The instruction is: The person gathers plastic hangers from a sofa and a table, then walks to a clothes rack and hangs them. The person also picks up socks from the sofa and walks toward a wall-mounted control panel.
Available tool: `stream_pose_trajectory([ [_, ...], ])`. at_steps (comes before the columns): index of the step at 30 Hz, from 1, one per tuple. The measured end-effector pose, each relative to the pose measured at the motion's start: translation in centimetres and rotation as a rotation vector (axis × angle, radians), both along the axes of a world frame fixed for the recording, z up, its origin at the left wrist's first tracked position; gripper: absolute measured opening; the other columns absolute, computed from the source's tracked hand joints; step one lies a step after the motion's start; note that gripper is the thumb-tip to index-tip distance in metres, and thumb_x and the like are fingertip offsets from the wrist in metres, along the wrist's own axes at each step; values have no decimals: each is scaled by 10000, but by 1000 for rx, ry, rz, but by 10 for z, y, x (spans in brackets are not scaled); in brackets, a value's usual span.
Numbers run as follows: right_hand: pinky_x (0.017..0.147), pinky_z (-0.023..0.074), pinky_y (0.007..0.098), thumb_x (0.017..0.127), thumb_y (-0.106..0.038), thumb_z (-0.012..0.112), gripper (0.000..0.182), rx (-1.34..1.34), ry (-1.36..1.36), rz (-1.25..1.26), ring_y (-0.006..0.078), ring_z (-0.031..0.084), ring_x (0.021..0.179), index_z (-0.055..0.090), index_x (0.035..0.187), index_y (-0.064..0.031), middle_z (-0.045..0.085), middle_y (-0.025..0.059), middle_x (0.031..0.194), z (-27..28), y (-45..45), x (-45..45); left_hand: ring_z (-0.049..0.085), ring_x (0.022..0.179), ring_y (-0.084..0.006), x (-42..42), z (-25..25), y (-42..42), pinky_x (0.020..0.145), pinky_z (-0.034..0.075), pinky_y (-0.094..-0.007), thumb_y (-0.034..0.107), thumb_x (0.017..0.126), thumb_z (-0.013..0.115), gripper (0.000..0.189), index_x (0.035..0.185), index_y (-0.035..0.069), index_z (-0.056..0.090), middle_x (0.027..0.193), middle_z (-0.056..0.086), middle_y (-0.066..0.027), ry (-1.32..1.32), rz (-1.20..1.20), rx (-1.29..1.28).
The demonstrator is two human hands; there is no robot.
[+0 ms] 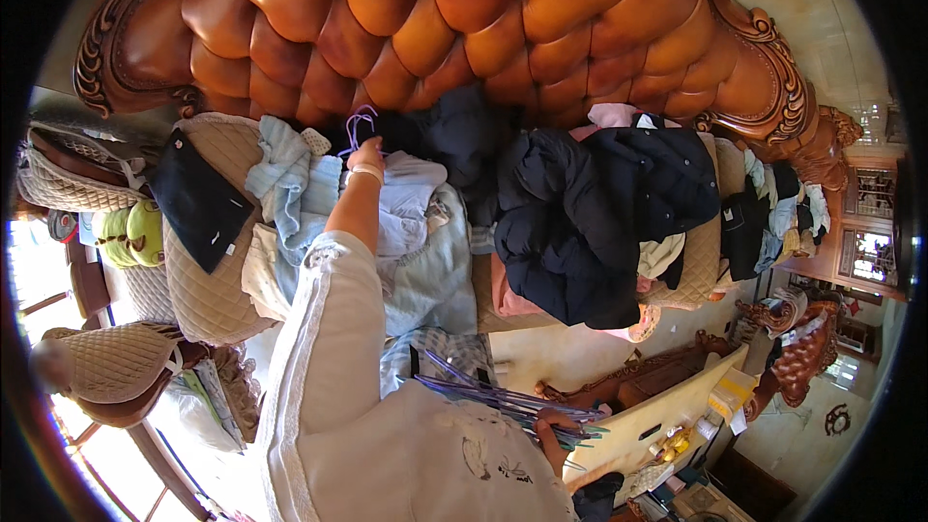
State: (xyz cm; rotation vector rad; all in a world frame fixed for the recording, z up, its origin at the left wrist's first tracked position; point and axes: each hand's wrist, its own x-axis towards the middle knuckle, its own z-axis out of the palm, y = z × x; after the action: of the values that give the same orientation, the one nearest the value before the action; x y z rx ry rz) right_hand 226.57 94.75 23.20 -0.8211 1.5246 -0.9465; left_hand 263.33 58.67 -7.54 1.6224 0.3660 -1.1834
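Observation:
Stretched toward the tufted leather headboard, my left hand [367,154], with a band at the wrist, grips purple clothes hangers [361,123] by or just below their hooks. Beneath and beside it lie a pale blue towel-like cloth [286,181], a light lavender garment [406,196] and a light blue denim garment [435,268]. Near my body at lower right, my right hand [554,442] is closed around a bundle of purple and green hangers [507,402]. A black puffer jacket [565,232] lies right of the denim, partly against another dark garment [670,174].
The carved headboard [464,22] rises behind the clothes. A dark folded cloth [203,196] lies on a beige quilted cover [217,304] at left, near a green plush toy [130,232]. More clothes [783,210] are piled at right. A table [652,435] with a yellow box stands lower right.

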Motion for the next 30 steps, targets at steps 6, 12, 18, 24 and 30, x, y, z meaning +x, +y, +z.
stream_pose_trajectory([
  [6,662,416,277,728,22,629,97,-77,183,234,168,518,696,543,758,-10,557,86,768,-4,-6,-3,483,667,-147,14,-17,-3,544,395,-262,187,639,723,338,908,112,531,816,513,-49,83,-138,39],
  [12,665,417,290,716,-5,623,75,-65,105,169,166,514,682,568,767,-9,559,82,724,-8,-1,-7,484,840,-182,14,-31,33,803,366,-301,250,705,673,263,887,101,558,778,509,-10,291,60,-408],
  [18,590,405,260,690,-85,624,399,-274,5,540,120,480,584,529,1065,10,577,66,748,-1,-44,-11,545,909,-227,-21,94,141,826,424,-311,199,857,495,194,941,33,550,957,572,-76,651,-66,-850],
  [24,620,420,249,686,-99,647,937,-166,-144,889,111,506,685,27,1385,-26,162,165,1431,42,-132,69,524,953,-140,-78,250,219,816,417,-264,195,909,455,287,1114,4,521,1017,578,-53,68,-922,-853],
  [30,940,344,343,737,-101,624,656,-70,-2,1058,231,451,1092,266,1277,1,481,129,1151,11,-138,93,429,1043,-123,-95,307,256,902,345,-271,183,882,495,419,1255,20,396,1189,465,-42,271,-1254,-844],
])
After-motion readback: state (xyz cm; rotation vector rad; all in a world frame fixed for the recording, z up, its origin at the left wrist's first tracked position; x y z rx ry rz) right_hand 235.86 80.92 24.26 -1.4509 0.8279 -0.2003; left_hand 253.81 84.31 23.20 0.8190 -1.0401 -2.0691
